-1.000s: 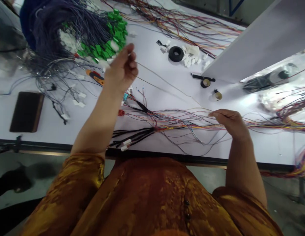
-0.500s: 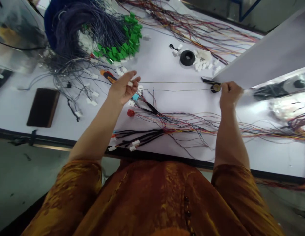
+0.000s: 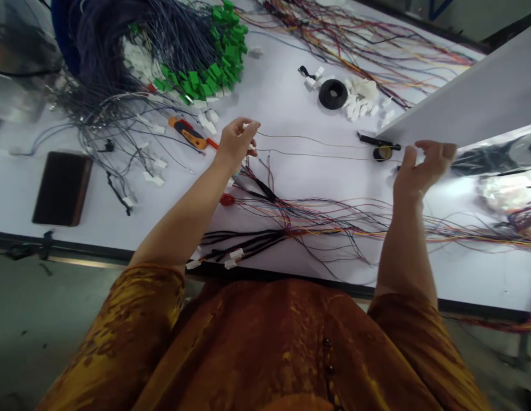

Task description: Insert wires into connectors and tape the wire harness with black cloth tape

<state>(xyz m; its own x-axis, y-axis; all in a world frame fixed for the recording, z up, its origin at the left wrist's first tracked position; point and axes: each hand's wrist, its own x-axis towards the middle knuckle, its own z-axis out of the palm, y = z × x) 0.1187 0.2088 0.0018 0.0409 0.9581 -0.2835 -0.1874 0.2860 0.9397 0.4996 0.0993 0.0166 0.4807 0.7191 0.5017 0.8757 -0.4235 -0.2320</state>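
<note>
Two thin wires [image 3: 325,156] stretched, a little slack, above the white table [image 3: 286,97], between the two hands. The left hand [image 3: 237,144] had its thumb and fingers closed together upon their left ends. The right hand [image 3: 423,166] was near the other ends, its thumb standing apart from the fingers; whether any wire touched it, I could not tell. Just beside this hand lay a small tape roll [image 3: 382,153]. Nearer to the body, a long wire bundle [image 3: 334,232] ran across the table. Farther away were a black ring [image 3: 333,94], white connectors [image 3: 360,100] and, to the left, green connectors [image 3: 226,57].
</note>
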